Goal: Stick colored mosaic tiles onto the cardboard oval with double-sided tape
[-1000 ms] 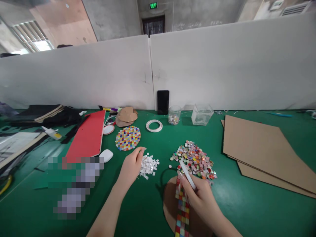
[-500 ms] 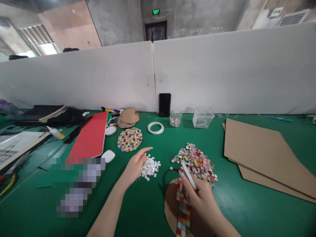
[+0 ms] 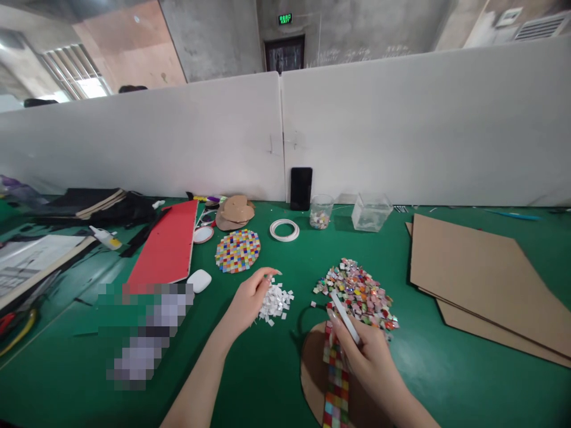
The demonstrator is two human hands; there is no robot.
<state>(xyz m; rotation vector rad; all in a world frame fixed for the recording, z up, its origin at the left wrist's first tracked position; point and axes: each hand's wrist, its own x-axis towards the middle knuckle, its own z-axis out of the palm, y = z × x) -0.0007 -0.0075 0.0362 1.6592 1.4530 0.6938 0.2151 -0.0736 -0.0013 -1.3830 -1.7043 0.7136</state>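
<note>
My left hand (image 3: 255,295) is at the left edge of a pile of small white tiles (image 3: 277,303), its thumb and fingers brought together; whether a tile is between them is too small to tell. In my right hand (image 3: 363,351) is a white pen-like tool (image 3: 345,316), pointing up and left. That hand hovers over a round brown board (image 3: 313,371) bearing a strip of coloured square tiles (image 3: 338,392). Just beyond it lies a heap of mixed coloured tiles (image 3: 357,291).
A round mosaic (image 3: 238,251), a white ring roll (image 3: 284,230), a cup (image 3: 321,212), a clear box (image 3: 372,213) and an upright phone (image 3: 301,188) stand or lie farther back. Brown boards (image 3: 473,273) are right; a red board (image 3: 167,246) and white case (image 3: 199,281) are left.
The whole view has shifted slightly, so everything sits a little farther right. Both hands keep nearly the same pose and place over the table.
</note>
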